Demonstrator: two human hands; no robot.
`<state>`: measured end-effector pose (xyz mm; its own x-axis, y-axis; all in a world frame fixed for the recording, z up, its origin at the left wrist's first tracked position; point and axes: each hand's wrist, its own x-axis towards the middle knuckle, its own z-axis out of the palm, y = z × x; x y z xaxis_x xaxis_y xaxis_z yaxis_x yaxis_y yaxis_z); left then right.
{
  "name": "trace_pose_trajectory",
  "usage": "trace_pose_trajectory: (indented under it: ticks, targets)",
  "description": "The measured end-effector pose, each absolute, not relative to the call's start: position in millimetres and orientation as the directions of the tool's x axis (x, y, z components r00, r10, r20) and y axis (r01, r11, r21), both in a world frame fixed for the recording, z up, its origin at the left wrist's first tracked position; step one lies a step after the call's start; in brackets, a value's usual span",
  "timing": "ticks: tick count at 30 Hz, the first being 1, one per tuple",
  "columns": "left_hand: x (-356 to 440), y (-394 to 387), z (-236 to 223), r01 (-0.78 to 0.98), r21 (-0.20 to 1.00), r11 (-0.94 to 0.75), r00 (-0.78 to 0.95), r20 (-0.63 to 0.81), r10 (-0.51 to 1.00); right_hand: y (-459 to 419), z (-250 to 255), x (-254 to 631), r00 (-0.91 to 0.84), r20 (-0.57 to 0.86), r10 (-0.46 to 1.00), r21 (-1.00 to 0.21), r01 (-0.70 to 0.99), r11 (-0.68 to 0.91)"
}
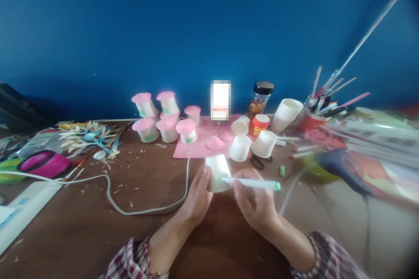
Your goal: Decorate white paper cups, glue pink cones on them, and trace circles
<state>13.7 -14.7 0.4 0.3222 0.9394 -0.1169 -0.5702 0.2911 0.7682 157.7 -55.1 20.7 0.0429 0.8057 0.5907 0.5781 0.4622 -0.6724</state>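
Observation:
My left hand (198, 192) is closed round the side of a white paper cup (218, 170), tilted over the table. Between the fingers of my right hand (253, 198) sits a white marker with a green end (258, 183); its tip meets the cup's side, where a faint green mark shows. A small green marker cap (282, 171) lies on the table to the right. Behind the cup spreads a sheet of pink paper (196, 150). Several white cups with pink paper tops (168, 128) and green patches stand stacked at the back left.
Open white cups (240, 148), a red cup (259, 125), black-handled scissors (257, 162) and a dark-lidded jar (260, 100) stand or lie behind my right hand. A white cable (137, 212) crosses the table. A red pen holder (310, 121) is at right; a pink pouch (46, 165) lies left.

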Motion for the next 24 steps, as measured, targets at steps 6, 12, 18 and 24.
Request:
trace_pose_trajectory:
  ticks: [6, 12, 18, 24]
  targets:
    - [13.6, -14.5, 2.4, -0.582, 0.760, 0.291, 0.318, -0.117, 0.941, -55.0, 21.1, 157.4, 0.017, 0.580, 0.815, -0.684, 0.554, 0.475]
    - [13.1, -14.4, -0.1, -0.578, 0.761, 0.296, 0.330, -0.114, 0.937, -55.3, 19.4, 157.3, 0.034, 0.574, 0.818, -0.687, 0.565, 0.458]
    - [14.1, -13.0, 2.8, -0.586, 0.754, 0.297, 0.295, -0.143, 0.945, -56.2, 21.5, 157.3, 0.023, 0.564, 0.825, -0.698, 0.548, 0.461]
    - [13.4, -13.3, 2.0, -0.571, 0.765, 0.298, 0.294, -0.148, 0.944, -55.5, 21.3, 157.9, 0.009, 0.533, 0.846, -0.715, 0.539, 0.445]
